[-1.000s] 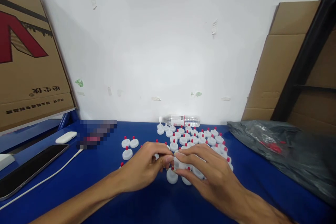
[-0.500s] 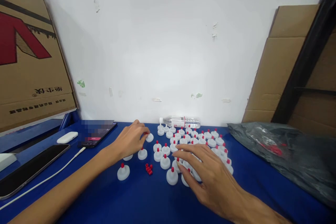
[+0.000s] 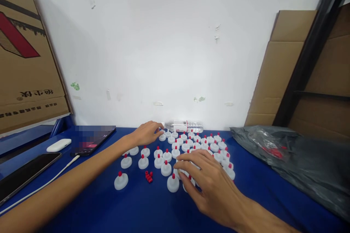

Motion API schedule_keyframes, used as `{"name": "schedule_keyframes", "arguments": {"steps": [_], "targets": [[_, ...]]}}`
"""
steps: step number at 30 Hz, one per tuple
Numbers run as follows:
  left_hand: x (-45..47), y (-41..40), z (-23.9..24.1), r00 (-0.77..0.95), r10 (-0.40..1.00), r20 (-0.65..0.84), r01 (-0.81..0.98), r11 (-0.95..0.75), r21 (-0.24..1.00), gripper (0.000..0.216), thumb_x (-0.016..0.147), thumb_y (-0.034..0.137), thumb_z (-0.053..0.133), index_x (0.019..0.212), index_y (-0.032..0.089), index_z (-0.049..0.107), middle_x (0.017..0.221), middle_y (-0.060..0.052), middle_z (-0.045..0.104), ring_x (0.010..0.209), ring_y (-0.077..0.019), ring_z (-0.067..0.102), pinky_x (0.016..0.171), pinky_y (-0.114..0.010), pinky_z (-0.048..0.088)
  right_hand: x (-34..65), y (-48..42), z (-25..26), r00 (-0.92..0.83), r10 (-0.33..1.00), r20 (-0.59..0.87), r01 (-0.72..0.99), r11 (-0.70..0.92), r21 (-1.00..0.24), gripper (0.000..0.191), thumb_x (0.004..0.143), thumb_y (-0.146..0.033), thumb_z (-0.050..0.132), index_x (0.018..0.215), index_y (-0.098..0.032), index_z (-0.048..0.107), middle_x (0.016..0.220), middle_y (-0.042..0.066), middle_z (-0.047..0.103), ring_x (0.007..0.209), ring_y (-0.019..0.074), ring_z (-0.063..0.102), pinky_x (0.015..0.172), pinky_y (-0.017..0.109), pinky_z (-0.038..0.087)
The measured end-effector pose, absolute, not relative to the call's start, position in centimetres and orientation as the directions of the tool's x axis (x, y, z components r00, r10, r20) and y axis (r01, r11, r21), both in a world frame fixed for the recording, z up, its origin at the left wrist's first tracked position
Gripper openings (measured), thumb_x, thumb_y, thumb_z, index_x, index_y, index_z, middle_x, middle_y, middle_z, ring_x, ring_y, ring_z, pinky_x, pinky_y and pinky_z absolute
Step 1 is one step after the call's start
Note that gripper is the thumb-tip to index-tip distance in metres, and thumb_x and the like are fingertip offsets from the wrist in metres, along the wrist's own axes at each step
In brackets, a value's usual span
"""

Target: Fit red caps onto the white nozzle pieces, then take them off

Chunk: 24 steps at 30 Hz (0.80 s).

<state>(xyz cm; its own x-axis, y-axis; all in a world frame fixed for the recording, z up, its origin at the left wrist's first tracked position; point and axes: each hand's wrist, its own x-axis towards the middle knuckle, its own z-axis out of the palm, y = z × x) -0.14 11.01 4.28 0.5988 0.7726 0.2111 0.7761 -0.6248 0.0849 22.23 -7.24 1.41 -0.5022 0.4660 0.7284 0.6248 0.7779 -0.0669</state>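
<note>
Several white plastic caps with red tips (image 3: pixel 165 168) stand in a cluster on the blue table (image 3: pixel 153 211). My left hand (image 3: pixel 147 133) reaches to the far side of the cluster, its fingertips at a white cap (image 3: pixel 162 137) near the wall; the fingers curl, and I cannot see a grip. My right hand (image 3: pixel 203 178) lies over the near right caps with fingers spread, touching them. A few loose red tips (image 3: pixel 148 177) lie between two caps. A clear water bottle (image 3: pixel 182 126) lies on its side by the wall.
A dark plastic bag (image 3: pixel 295 160) fills the right side of the table. At the left lie two phones (image 3: pixel 90 140) (image 3: pixel 23 174), a white cable (image 3: pixel 46 185) and a white case (image 3: pixel 58 145). Cardboard boxes (image 3: pixel 24 62) (image 3: pixel 290 65) stand on both sides.
My hands were together over one cap a second ago. The left hand has since gone out to the far caps by the bottle. The right hand stays on the near caps.
</note>
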Motion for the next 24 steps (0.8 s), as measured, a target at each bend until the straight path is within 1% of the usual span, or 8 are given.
{"name": "schedule_keyframes", "arguments": {"steps": [3,7,12,13,15,17,21,24], "targets": [[0.5,12.4,4.4,0.61,0.774,0.171,0.771,-0.629,0.099,0.03,0.101,0.036,0.064,0.124,0.016,0.064,0.122,-0.009,0.067,0.103,-0.0227,0.068,0.089,-0.044,0.059,22.2,-7.3,1.5,-0.505,0.467,0.726,0.623,0.779,-0.068,0.021,0.099,-0.01,0.051,0.113,-0.021,0.062,0.11,0.006,0.071,0.096,0.0211,0.067,0.094,0.043,0.048],[-0.3,10.4,6.1,0.576,0.772,0.269,0.762,-0.626,0.165,0.02,0.099,0.032,0.062,0.098,0.016,0.074,0.1,-0.006,0.074,0.094,-0.0237,0.067,0.085,-0.039,0.055,22.3,-7.2,1.4,-0.472,0.488,0.734,0.663,0.745,-0.068,0.024,0.1,-0.011,0.051,0.119,-0.021,0.061,0.113,0.006,0.072,0.099,0.0221,0.067,0.096,0.045,0.048],[-1.3,3.1,7.8,0.575,0.737,0.356,0.663,-0.674,0.325,0.034,0.101,0.049,0.055,0.1,0.024,0.077,0.093,-0.001,0.074,0.076,-0.0162,0.062,0.069,-0.027,0.047,22.6,-7.0,0.9,-0.38,0.551,0.743,0.773,0.63,-0.072,0.057,0.102,-0.036,0.058,0.152,-0.016,0.039,0.123,0.012,0.073,0.108,0.0271,0.069,0.104,0.049,0.046],[-1.3,1.7,7.8,0.573,0.734,0.364,0.606,-0.679,0.414,0.033,0.098,0.051,0.059,0.101,0.024,0.078,0.093,-0.001,0.073,0.074,-0.0155,0.059,0.066,-0.027,0.045,22.6,-7.1,0.8,-0.371,0.552,0.747,0.778,0.624,-0.075,0.062,0.101,-0.041,0.059,0.154,-0.016,0.038,0.123,0.013,0.073,0.108,0.0276,0.069,0.105,0.049,0.045],[-1.1,-0.4,7.4,0.599,0.717,0.358,0.503,-0.684,0.529,0.031,0.098,0.051,0.061,0.099,0.026,0.079,0.091,-0.001,0.071,0.074,-0.0149,0.056,0.063,-0.026,0.041,22.4,-7.2,0.6,-0.35,0.546,0.761,0.764,0.636,-0.105,0.061,0.1,-0.047,0.062,0.15,-0.018,0.043,0.119,0.01,0.075,0.103,0.0262,0.072,0.109,0.05,0.042],[-0.7,-1.4,6.6,0.625,0.697,0.353,0.441,-0.688,0.577,0.027,0.098,0.049,0.062,0.098,0.027,0.079,0.089,0.0,0.07,0.075,-0.0147,0.053,0.062,-0.026,0.038,22.0,-7.3,0.5,-0.333,0.531,0.779,0.729,0.669,-0.144,0.049,0.099,-0.044,0.065,0.142,-0.022,0.052,0.107,0.004,0.078,0.091,0.0219,0.074,0.111,0.048,0.038],[-0.5,-1.2,5.3,0.665,0.674,0.321,0.41,-0.689,0.598,0.024,0.1,0.046,0.062,0.099,0.028,0.078,0.087,0.001,0.069,0.077,-0.015,0.052,0.061,-0.026,0.037,21.6,-7.3,0.3,-0.34,0.482,0.808,0.671,0.726,-0.15,0.029,0.098,-0.028,0.068,0.126,-0.027,0.062,0.1,-0.002,0.079,0.081,0.0166,0.074,0.108,0.043,0.038],[-1.1,-0.7,4.9,0.707,0.632,0.317,0.489,-0.761,0.426,0.022,0.102,0.042,0.059,0.105,0.027,0.075,0.095,-0.001,0.07,0.089,-0.0183,0.055,0.07,-0.029,0.04,21.8,-7.0,0.2,-0.323,0.471,0.821,0.7,0.703,-0.128,0.026,0.096,-0.025,0.07,0.122,-0.027,0.065,0.105,-0.002,0.079,0.086,0.0185,0.075,0.104,0.043,0.039]]}}
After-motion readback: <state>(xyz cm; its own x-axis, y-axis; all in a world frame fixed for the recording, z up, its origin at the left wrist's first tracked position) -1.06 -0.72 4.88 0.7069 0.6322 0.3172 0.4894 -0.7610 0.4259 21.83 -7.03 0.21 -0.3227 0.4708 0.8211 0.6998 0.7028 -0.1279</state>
